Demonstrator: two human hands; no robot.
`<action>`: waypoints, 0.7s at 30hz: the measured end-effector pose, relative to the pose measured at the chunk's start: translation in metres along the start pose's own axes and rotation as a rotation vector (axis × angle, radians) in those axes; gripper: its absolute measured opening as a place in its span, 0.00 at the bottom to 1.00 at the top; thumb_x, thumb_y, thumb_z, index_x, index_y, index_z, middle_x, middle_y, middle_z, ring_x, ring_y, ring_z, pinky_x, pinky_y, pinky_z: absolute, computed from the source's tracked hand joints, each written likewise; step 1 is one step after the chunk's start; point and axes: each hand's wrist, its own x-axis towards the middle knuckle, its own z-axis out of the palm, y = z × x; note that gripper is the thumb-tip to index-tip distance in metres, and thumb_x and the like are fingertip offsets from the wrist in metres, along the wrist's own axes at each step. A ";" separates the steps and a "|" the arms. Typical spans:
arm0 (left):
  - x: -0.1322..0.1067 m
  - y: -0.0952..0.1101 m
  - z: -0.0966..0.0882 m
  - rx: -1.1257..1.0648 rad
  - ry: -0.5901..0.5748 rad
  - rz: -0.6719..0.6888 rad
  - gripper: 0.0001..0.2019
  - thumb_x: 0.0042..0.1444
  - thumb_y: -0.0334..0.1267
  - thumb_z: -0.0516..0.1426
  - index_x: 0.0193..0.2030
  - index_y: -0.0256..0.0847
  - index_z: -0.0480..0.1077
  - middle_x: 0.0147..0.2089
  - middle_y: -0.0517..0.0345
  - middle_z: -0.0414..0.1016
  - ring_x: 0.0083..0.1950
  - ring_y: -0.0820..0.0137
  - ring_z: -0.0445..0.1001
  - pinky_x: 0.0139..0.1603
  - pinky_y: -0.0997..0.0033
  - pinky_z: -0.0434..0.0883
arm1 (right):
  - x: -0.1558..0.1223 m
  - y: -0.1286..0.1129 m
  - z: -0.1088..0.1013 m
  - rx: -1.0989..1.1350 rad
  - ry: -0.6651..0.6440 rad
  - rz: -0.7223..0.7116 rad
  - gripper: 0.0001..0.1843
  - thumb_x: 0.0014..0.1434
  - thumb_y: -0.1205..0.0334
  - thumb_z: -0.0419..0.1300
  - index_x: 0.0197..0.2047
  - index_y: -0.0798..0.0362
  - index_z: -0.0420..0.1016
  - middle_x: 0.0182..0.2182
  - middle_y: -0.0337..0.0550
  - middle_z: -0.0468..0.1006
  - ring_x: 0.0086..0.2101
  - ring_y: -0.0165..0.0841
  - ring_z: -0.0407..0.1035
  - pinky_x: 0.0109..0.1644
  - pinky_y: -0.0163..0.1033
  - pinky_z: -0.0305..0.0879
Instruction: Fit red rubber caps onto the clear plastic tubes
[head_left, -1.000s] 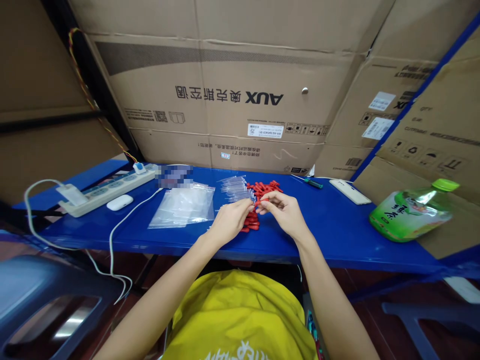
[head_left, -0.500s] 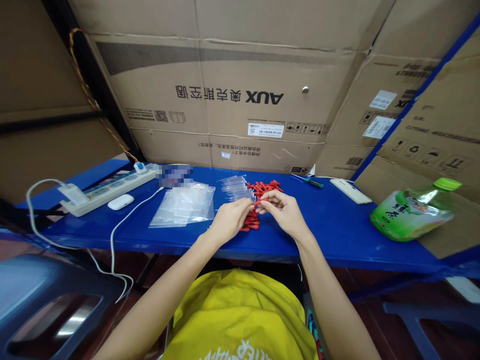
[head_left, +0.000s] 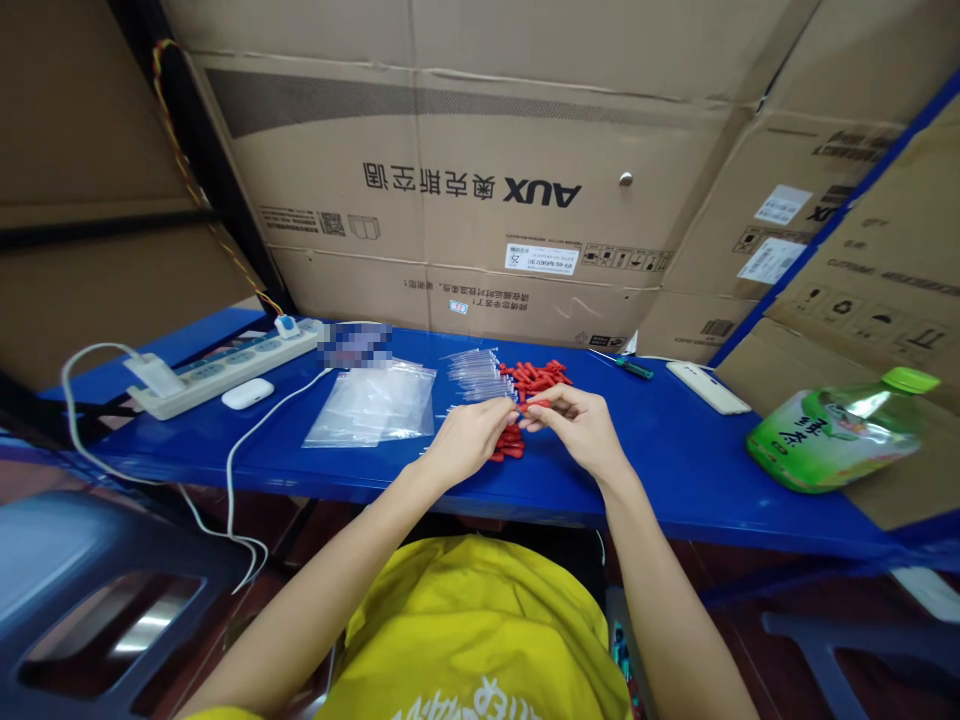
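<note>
Both of my hands meet over the blue table, fingertips almost touching. My right hand (head_left: 581,425) pinches a small red plastic piece (head_left: 538,405) between thumb and fingers. Pressed close to its end is my left hand (head_left: 474,438), fingers closed; whatever they hold is hidden. Beyond the hands lies a pile of loose red plastic pieces (head_left: 541,374), and more red pieces (head_left: 511,446) show below the fingers. A row of thin clear plastic sticks (head_left: 477,373) lies just past my left hand, beside the red pile.
Clear zip bags (head_left: 367,405) lie to the left, near a white power strip (head_left: 240,365), a white earbud case (head_left: 248,393) and cables. On the right are a green screwdriver (head_left: 634,367), a white phone (head_left: 707,386) and a green bottle (head_left: 832,430). Cardboard (head_left: 465,150) walls the back.
The view has shifted slightly, moving the scene a little to the right. Both hands stay together around the red piece, with the right fingers closing slightly nearer to the left ones.
</note>
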 end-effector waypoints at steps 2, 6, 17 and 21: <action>0.000 0.000 -0.001 -0.011 -0.005 0.027 0.15 0.76 0.38 0.44 0.38 0.42 0.66 0.36 0.57 0.75 0.35 0.68 0.74 0.36 0.71 0.62 | 0.000 0.001 0.000 0.011 -0.011 0.016 0.18 0.52 0.47 0.77 0.36 0.53 0.84 0.30 0.44 0.87 0.31 0.41 0.85 0.41 0.46 0.85; 0.000 0.000 -0.002 -0.064 -0.004 0.068 0.14 0.76 0.37 0.45 0.38 0.42 0.65 0.36 0.57 0.74 0.35 0.68 0.74 0.37 0.72 0.64 | -0.001 0.002 0.000 0.049 -0.036 0.031 0.18 0.51 0.48 0.78 0.36 0.53 0.84 0.30 0.44 0.88 0.32 0.41 0.85 0.41 0.46 0.85; 0.000 -0.002 0.002 -0.064 0.035 0.044 0.16 0.77 0.39 0.44 0.40 0.41 0.68 0.38 0.55 0.75 0.37 0.68 0.75 0.41 0.72 0.67 | 0.000 0.002 0.000 0.065 -0.069 0.018 0.17 0.53 0.49 0.77 0.38 0.52 0.83 0.31 0.42 0.87 0.32 0.38 0.84 0.41 0.44 0.84; 0.001 0.000 0.002 -0.033 0.098 -0.008 0.15 0.78 0.41 0.46 0.46 0.42 0.72 0.42 0.54 0.76 0.44 0.67 0.77 0.46 0.71 0.71 | 0.001 0.003 -0.001 0.011 -0.015 -0.014 0.19 0.53 0.49 0.76 0.43 0.51 0.84 0.32 0.40 0.85 0.31 0.36 0.82 0.41 0.43 0.83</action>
